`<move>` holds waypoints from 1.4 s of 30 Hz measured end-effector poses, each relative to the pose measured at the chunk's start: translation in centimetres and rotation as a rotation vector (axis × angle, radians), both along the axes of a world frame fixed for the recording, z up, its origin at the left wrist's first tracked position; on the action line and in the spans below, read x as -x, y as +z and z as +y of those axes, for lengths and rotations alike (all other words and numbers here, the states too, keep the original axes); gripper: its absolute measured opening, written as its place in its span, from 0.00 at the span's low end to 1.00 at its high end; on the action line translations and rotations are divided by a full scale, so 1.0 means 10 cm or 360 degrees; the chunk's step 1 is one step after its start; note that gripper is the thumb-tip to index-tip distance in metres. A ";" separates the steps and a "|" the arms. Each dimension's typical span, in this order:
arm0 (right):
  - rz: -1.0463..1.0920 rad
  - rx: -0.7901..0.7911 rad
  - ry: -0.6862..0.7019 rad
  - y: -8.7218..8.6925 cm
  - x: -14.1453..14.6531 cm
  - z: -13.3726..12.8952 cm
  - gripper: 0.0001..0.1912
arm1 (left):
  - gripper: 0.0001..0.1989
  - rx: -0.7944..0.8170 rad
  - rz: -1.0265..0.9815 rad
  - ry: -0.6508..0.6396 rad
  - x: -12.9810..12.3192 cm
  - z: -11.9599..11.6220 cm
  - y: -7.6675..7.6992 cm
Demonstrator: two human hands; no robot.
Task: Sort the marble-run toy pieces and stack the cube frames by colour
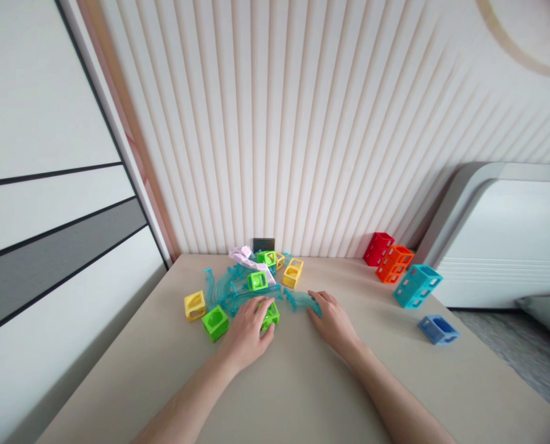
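My left hand (247,333) is curled around a green cube block (270,316) on the table, thumb and fingers on its sides. To the right, my right hand (334,319) has its fingers closed over the end of a translucent teal track piece (301,300). Another green block (215,323) sits just left of my left hand, with a yellow block (195,306) beside it. Beyond my hands lies a pile of teal curved track (231,293), with a green block (257,281) among it. A pale lilac piece (260,266) rests across the pile.
A yellow block (293,273) stands right of the pile. Along the table's right side are stacks of red (378,249), orange (394,264) and teal blocks (417,286), plus one blue block (438,330). A ribbed wall (275,154) with a dark socket (263,244) borders the table's (293,394) far edge.
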State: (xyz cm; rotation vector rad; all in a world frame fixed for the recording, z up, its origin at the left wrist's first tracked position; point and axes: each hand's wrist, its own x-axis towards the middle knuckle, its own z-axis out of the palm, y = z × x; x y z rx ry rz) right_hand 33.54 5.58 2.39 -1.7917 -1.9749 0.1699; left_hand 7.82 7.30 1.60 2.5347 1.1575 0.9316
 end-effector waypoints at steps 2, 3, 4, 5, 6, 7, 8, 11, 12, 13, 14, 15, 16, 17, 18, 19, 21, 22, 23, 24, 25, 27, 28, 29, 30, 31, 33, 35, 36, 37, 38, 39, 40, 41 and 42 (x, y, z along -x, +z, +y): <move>0.0062 -0.0064 -0.0013 -0.02 -0.03 0.01 0.21 | 0.25 -0.0004 -0.0010 -0.0004 0.00 0.00 -0.01; 0.0094 -0.0098 -0.0022 -0.03 -0.04 0.02 0.21 | 0.24 -0.0002 -0.0014 -0.0004 0.00 0.00 -0.02; 0.0125 -0.0140 -0.0032 -0.04 -0.05 0.03 0.20 | 0.24 0.0001 -0.0020 -0.0002 0.00 0.01 -0.03; 0.0159 -0.0191 -0.0037 -0.04 -0.05 0.03 0.20 | 0.24 -0.0003 -0.0033 0.0002 0.00 0.01 -0.04; 0.0197 -0.0247 -0.0039 -0.04 -0.05 0.04 0.20 | 0.25 -0.0013 -0.0053 0.0007 0.00 0.02 -0.06; 0.0241 -0.0307 -0.0033 -0.03 -0.04 0.04 0.20 | 0.27 -0.0029 -0.0080 0.0014 0.00 0.02 -0.06; 0.0290 -0.0364 -0.0014 -0.02 -0.02 0.03 0.20 | 0.28 -0.0048 -0.0112 0.0021 0.00 0.02 -0.07; 0.0414 -0.0503 0.0101 0.01 0.09 -0.01 0.20 | 0.34 -0.0068 -0.0212 0.0047 -0.01 0.02 -0.06; 0.0436 -0.0541 0.0144 0.01 0.14 -0.02 0.20 | 0.35 -0.0054 -0.0248 0.0054 -0.02 0.01 -0.05; 0.0446 -0.0576 0.0188 0.01 0.19 -0.04 0.20 | 0.36 -0.0034 -0.0290 0.0057 -0.03 0.00 -0.04; 0.0451 -0.0603 0.0229 0.01 0.24 -0.06 0.20 | 0.37 -0.0006 -0.0336 0.0051 -0.03 -0.01 -0.03; 0.0452 -0.0619 0.0271 0.00 0.28 -0.07 0.20 | 0.38 0.0023 -0.0387 0.0038 -0.05 -0.03 -0.02; 0.0451 -0.0624 0.0308 -0.02 0.33 -0.09 0.21 | 0.38 0.0051 -0.0441 0.0022 -0.06 -0.04 -0.01; 0.0453 -0.0623 0.0338 -0.03 0.37 -0.10 0.21 | 0.37 0.0076 -0.0492 0.0004 -0.07 -0.05 -0.01; 0.0455 -0.0616 0.0363 -0.05 0.40 -0.11 0.21 | 0.36 0.0095 -0.0545 -0.0007 -0.08 -0.06 0.00; 0.0458 -0.0608 0.0382 -0.06 0.43 -0.12 0.22 | 0.35 0.0110 -0.0596 -0.0011 -0.09 -0.06 0.00; 0.0462 -0.0593 0.0407 -0.07 0.47 -0.13 0.23 | 0.31 0.0132 -0.0686 -0.0006 -0.11 -0.07 0.00; 0.0461 -0.0591 0.0417 -0.07 0.48 -0.14 0.23 | 0.29 0.0141 -0.0725 -0.0003 -0.11 -0.06 -0.01; 0.0458 -0.0588 0.0428 -0.06 0.49 -0.14 0.24 | 0.28 0.0149 -0.0760 -0.0002 -0.12 -0.06 -0.01; 0.0454 -0.0588 0.0436 -0.04 0.50 -0.15 0.24 | 0.27 0.0157 -0.0788 -0.0002 -0.12 -0.06 -0.02; 0.0452 -0.0588 0.0444 -0.02 0.50 -0.16 0.25 | 0.26 0.0163 -0.0807 -0.0003 -0.12 -0.06 -0.02; 0.0451 -0.0571 0.0463 0.01 0.51 -0.18 0.26 | 0.25 0.0158 -0.0833 0.0017 -0.12 -0.05 -0.03; 0.0452 -0.0557 0.0473 0.02 0.51 -0.19 0.27 | 0.25 0.0145 -0.0837 0.0030 -0.12 -0.05 -0.03; 0.0453 -0.0543 0.0481 0.03 0.51 -0.20 0.28 | 0.25 0.0129 -0.0838 0.0043 -0.12 -0.05 -0.03; 0.0453 -0.0535 0.0486 0.04 0.52 -0.20 0.29 | 0.25 0.0112 -0.0840 0.0054 -0.13 -0.05 -0.02; 0.0452 -0.0534 0.0486 0.04 0.52 -0.21 0.28 | 0.25 0.0097 -0.0845 0.0063 -0.13 -0.05 -0.02; 0.0444 -0.0559 0.0479 0.03 0.52 -0.20 0.27 | 0.26 0.0080 -0.0860 0.0074 -0.13 -0.05 -0.02; 0.0432 -0.0609 0.0439 0.01 0.52 -0.19 0.26 | 0.28 0.0083 -0.0884 0.0090 -0.14 -0.04 -0.02; 0.0424 -0.0636 0.0404 0.01 0.51 -0.18 0.25 | 0.29 0.0089 -0.0895 0.0096 -0.14 -0.04 -0.02; 0.0414 -0.0657 0.0365 0.00 0.50 -0.17 0.25 | 0.30 0.0095 -0.0908 0.0104 -0.15 -0.03 -0.03; 0.0404 -0.0673 0.0328 -0.01 0.49 -0.16 0.25 | 0.31 0.0098 -0.0924 0.0114 -0.14 -0.03 -0.04; 0.0394 -0.0682 0.0303 -0.03 0.48 -0.15 0.25 | 0.31 0.0096 -0.0939 0.0122 -0.14 -0.02 -0.05; 0.0388 -0.0684 0.0292 -0.04 0.47 -0.14 0.25 | 0.30 0.0092 -0.0951 0.0126 -0.13 -0.02 -0.05; 0.0385 -0.0684 0.0291 -0.05 0.46 -0.14 0.26 | 0.29 0.0087 -0.0958 0.0127 -0.13 -0.01 -0.06; 0.0386 -0.0686 0.0299 -0.05 0.46 -0.14 0.26 | 0.27 0.0079 -0.0961 0.0123 -0.12 -0.01 -0.06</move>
